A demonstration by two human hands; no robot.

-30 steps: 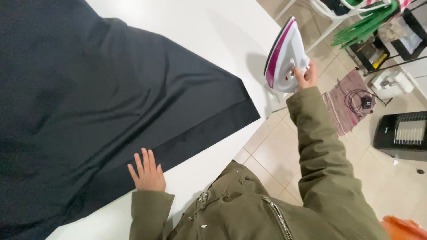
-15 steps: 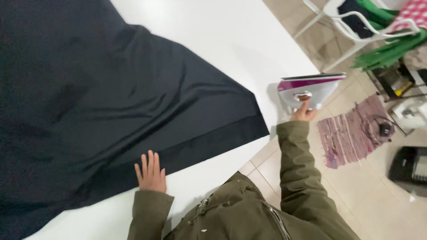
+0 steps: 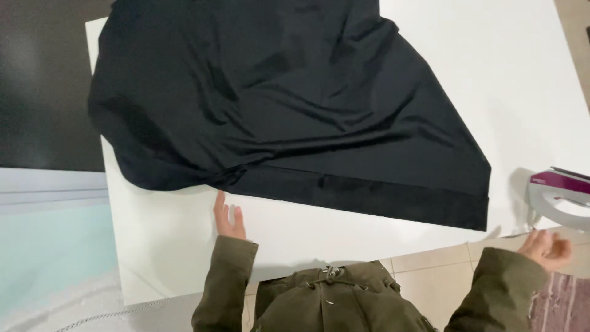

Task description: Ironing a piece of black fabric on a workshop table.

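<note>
Left hand (image 3: 228, 220): lying flat on the white table (image 3: 344, 227), fingertips touching the black cloth's (image 3: 289, 104) near hem.
Right hand (image 3: 546, 249): hovering empty beside the iron (image 3: 560, 198) at the table's right edge.

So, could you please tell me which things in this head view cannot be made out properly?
- White and purple steam iron: cut off by the right edge of the head view, so its full shape stays unseen.
- Right hand: fingers curled and blurred; it is apart from the iron.
- Left hand: its fingertips meet the black fabric, whose folds hide the garment type.
- White table: the fabric covers much of it.
</note>
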